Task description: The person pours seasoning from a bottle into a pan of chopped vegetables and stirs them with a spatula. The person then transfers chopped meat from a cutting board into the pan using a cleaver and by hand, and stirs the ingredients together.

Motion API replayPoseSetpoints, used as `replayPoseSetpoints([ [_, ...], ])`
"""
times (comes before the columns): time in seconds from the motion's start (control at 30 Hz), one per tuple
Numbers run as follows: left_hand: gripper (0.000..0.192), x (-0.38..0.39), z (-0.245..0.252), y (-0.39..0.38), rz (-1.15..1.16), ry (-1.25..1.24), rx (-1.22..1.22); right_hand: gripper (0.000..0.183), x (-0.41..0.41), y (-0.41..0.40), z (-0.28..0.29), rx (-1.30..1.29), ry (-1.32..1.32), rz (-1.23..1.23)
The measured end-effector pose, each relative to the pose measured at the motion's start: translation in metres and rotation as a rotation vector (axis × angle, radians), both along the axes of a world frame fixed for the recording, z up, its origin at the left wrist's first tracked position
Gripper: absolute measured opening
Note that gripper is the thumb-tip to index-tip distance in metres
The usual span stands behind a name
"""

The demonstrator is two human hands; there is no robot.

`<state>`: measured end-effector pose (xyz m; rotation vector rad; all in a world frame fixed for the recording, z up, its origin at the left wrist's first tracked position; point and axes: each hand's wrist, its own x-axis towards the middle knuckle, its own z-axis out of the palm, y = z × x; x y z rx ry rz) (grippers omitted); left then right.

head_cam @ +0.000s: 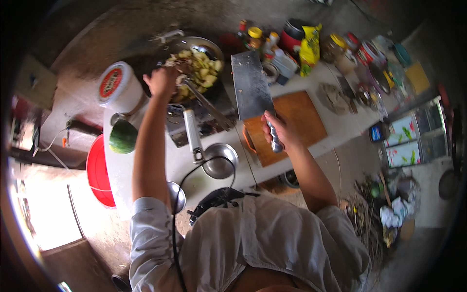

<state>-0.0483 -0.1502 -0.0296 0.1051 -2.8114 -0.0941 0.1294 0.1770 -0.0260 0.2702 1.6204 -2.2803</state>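
My right hand (279,132) is closed round the metal handle of a cleaver (251,85), its broad blade pointing away from me, with small bits stuck on it. The blade's lower end lies above the edge of a wooden cutting board (303,116). My left hand (162,81) is over the near left side of a wok (215,47) that holds pale green chopped pieces (206,69) and some browner pieces. Its fingers are blurred and partly hidden, so I cannot tell if they hold anything. A metal utensil (206,102) rests across the wok's near rim.
A white lidded bucket (126,85), a cut watermelon (123,137) and a red basin (98,171) are at the left. A steel bowl (220,160) sits near the counter's front edge, by the wok's white handle (192,127). Jars, bottles and a yellow bag (310,49) line the back.
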Motion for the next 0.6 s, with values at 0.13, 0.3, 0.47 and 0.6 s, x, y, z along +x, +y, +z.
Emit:
replayPoseSetpoints([
  [0.13, 0.024, 0.013, 0.021, 0.020, -0.137, 0.124, 0.118, 0.029, 0.030, 0.077, -0.064, 0.220, 0.075, -0.112],
  [0.3, 0.015, 0.062, 0.049, 0.086, -0.518, 0.294, 0.461, 0.031, 0.082, 0.183, -0.133, 0.465, -0.062, -0.335],
  [0.47, 0.019, 0.123, 0.043, 0.186, -0.703, 0.134, 0.628, 0.034, 0.111, 0.281, -0.191, 0.549, -0.211, -0.425],
  [0.6, 0.021, 0.154, 0.003, 0.228, -0.742, -0.061, 0.711, 0.037, 0.077, 0.294, -0.195, 0.541, -0.190, -0.273],
])
